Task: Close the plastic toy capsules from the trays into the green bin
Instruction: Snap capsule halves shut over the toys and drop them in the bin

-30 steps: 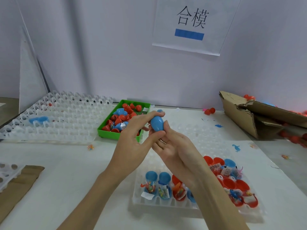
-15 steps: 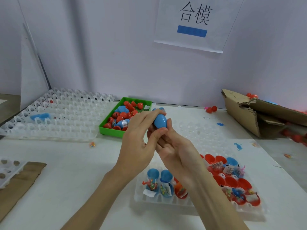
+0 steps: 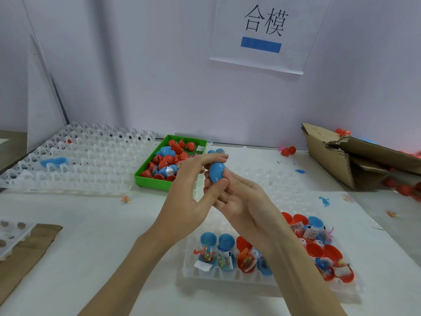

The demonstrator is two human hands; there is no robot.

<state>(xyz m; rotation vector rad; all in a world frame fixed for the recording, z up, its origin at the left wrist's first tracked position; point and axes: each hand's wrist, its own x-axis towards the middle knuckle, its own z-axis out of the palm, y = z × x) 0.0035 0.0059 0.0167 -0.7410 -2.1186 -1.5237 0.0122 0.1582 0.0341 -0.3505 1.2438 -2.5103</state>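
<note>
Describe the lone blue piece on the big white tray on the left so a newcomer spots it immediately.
Find the large white grid tray left of the green bin. Near its left edge lies a blue capsule piece in the cells. It is the only big blue thing on that tray.

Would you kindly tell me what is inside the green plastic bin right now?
The green plastic bin holds a heap of closed red capsules and blue capsules. Its near right corner is hidden behind the left hand.
</note>
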